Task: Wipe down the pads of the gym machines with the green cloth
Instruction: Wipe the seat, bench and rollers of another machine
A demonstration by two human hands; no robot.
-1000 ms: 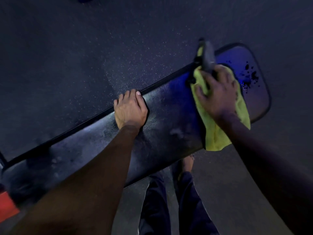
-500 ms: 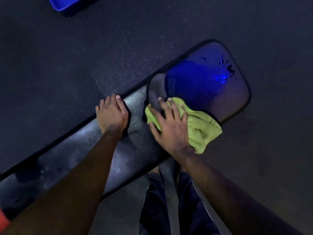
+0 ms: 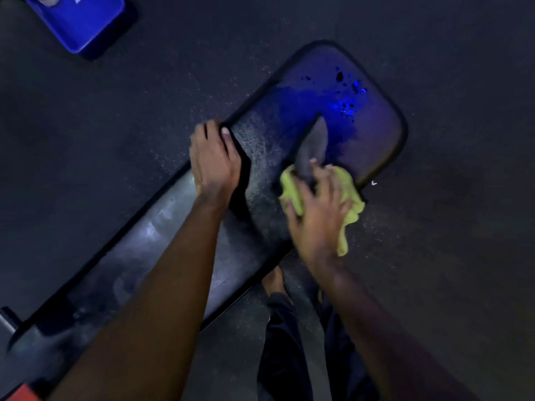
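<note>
Wiping at the seam between long pad (image 3: pixel 139 256) and seat pad (image 3: pixel 376 134), your right hand (image 3: pixel 315 218) presses the green cloth (image 3: pixel 351 198) flat, fingers spread; your left hand (image 3: pixel 212 166) grips the long pad's far edge; next, probably, sweep the spotted seat pad.

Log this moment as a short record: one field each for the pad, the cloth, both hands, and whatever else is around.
pad: dark, a long section and a shorter end section; droplets on the end section
cloth: green, bunched at the gap between the sections, a tail hanging off the near edge
left hand: grips the pad's far edge
right hand: presses the cloth, fingers spread
bin: blue, on the floor, top left
</note>
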